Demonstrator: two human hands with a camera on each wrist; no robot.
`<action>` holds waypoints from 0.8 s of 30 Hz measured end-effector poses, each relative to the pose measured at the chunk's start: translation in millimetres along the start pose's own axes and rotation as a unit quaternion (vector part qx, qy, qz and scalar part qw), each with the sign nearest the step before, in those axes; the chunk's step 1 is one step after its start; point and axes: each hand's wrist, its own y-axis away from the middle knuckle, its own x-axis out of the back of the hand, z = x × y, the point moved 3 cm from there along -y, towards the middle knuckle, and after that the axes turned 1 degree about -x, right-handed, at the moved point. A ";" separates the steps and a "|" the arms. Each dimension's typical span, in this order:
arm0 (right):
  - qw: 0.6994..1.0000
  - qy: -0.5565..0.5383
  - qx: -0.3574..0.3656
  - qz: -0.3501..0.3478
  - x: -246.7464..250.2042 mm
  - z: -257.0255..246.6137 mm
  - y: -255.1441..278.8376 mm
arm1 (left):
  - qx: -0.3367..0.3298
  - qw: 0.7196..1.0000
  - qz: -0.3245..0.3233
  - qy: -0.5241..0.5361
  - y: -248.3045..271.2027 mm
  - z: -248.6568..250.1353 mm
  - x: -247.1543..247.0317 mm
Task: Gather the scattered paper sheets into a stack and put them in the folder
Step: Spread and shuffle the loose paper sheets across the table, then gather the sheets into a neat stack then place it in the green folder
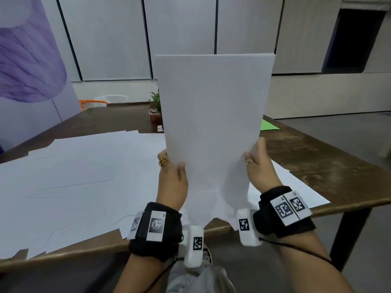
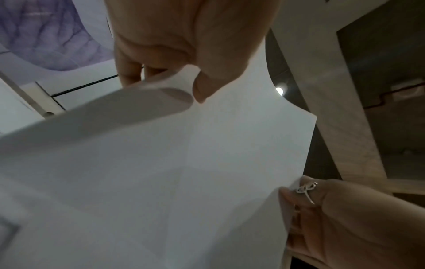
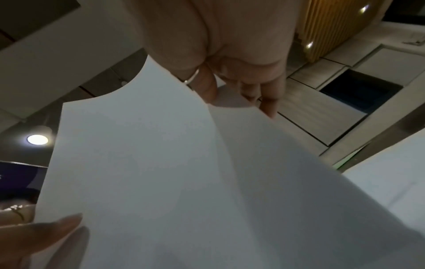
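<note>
A stack of white sheets (image 1: 213, 115) is held upright above the near edge of the worktop (image 1: 317, 157), its lower part curling toward the person. The left hand (image 1: 172, 180) grips the left long edge, thumb in front, fingers (image 2: 131, 76) curled behind. The right hand (image 1: 259, 166) grips the right long edge likewise, its fingers (image 3: 269, 102) behind the paper.

More loose sheets (image 1: 84, 176) are spread across the worktop, overlapping. A green folder (image 1: 267, 125) is partly seen beyond the stack, at the far right.

Paper judged light, thin, limp: it sags where unsupported, and single sheets probably slide against each other. A hold low on both long edges seems sound for squaring. Creasing at the pinch is a risk; a light grasp is advised. A small potted plant (image 1: 155, 108) stands behind.
</note>
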 end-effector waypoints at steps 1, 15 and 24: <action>1.000 0.017 -0.016 -0.018 -0.2 2.9 2.8 | 0.014 1.000 -0.011 -0.008 1.4 -3.1 -0.4; 0.947 0.242 -0.168 -0.125 4.5 51.8 0.3 | 0.131 0.983 -0.100 -0.077 -18.3 -12.7 -4.1; 0.983 0.035 -0.174 0.045 93.9 18.8 -31.8 | 0.048 0.971 -0.180 -0.153 -70.8 52.1 -62.4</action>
